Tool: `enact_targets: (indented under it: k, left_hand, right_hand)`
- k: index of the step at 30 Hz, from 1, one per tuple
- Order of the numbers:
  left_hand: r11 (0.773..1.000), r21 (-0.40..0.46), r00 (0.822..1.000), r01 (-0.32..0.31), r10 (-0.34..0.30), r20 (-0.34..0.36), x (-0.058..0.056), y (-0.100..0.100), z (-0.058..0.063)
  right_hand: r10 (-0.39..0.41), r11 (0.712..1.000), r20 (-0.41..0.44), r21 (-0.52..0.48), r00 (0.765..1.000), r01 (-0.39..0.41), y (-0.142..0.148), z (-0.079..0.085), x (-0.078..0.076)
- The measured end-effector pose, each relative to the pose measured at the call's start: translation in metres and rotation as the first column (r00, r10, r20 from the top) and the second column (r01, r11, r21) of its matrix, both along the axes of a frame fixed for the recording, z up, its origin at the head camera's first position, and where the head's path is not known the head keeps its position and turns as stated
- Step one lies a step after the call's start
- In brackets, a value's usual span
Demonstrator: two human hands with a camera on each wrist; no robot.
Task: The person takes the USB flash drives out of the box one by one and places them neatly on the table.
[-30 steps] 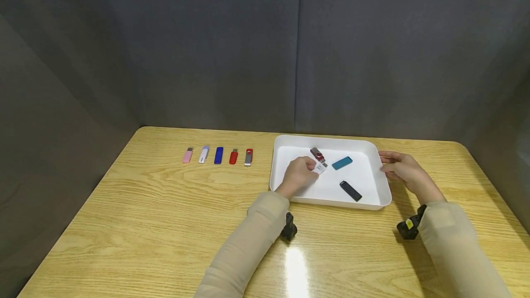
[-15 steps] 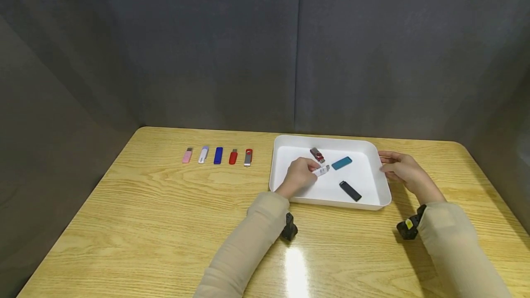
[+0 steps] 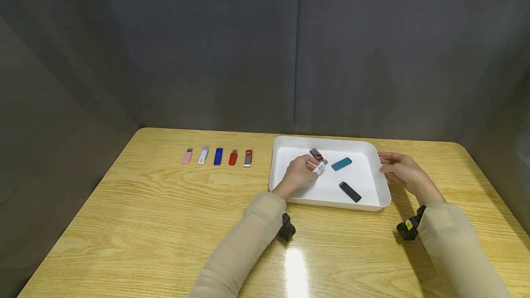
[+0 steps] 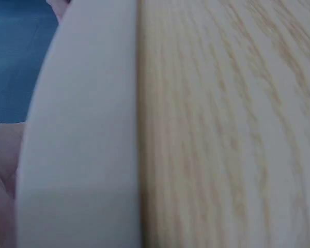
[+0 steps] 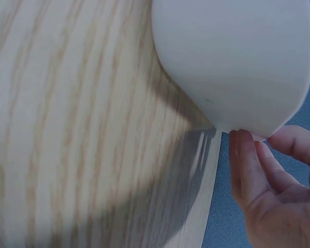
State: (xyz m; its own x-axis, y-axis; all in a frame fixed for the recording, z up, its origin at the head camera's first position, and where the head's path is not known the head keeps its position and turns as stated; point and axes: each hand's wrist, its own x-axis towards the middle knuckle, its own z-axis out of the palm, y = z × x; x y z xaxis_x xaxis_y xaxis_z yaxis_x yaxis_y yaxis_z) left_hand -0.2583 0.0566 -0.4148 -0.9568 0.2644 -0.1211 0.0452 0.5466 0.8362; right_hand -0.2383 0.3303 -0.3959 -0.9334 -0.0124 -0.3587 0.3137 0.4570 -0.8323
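My left hand [image 3: 297, 174] pinches a white USB stick [image 3: 319, 168], its metal plug pointing up and right, over the white tray [image 3: 331, 204]. In the left wrist view the tray wall hides most of that hand. At the tray's right end, my right hand [image 3: 407, 172] holds the rim, thumb at the edge and fingers along the outer wall, as the right wrist view shows. Inside the tray lie a dark red and grey swivel USB stick [image 3: 316, 153], partly behind the white one, a teal stick [image 3: 342, 164] and a black one [image 3: 350, 192].
Left of the tray, a row of USB sticks lies on the wooden table [image 3: 165, 224]: pink [image 3: 187, 156], white and lilac [image 3: 203, 156], blue [image 3: 218, 156], red [image 3: 233, 157], and red and silver [image 3: 248, 158]. Dark cloth [image 3: 219, 59] stands behind the table.
The white USB stick has turned in my left hand's fingers, so its plug now points up and right. The right hand and tray have stayed put.
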Motion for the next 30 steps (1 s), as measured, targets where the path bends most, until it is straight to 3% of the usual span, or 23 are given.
enact_targets:
  k: [5, 15, 22, 30]
  left_hand:
    - [0.993, 0.119, 0.999, 0.028, -0.033, 0.041, 0.002, -0.005, 0.008]
    - [0.965, 0.258, 0.996, 0.04, -0.06, 0.068, 0.009, -0.026, 0.037]
    - [0.951, 0.308, 0.997, 0.037, -0.055, 0.051, 0.01, -0.042, 0.053]
    - [0.945, 0.327, 0.997, 0.01, -0.036, 0.075, 0.009, -0.059, 0.062]
  right_hand:
    - [-0.002, 1.0, -0.001, -0.007, 1.0, 0.002, 0.002, -0.003, 0.0]
    - [-0.012, 1.0, -0.005, -0.02, 1.0, 0.012, 0.0, -0.001, 0.001]
    - [-0.011, 1.0, -0.003, -0.014, 1.0, 0.011, -0.001, -0.001, 0.001]
    - [-0.02, 1.0, 0.005, -0.019, 1.0, 0.02, -0.002, 0.0, 0.001]
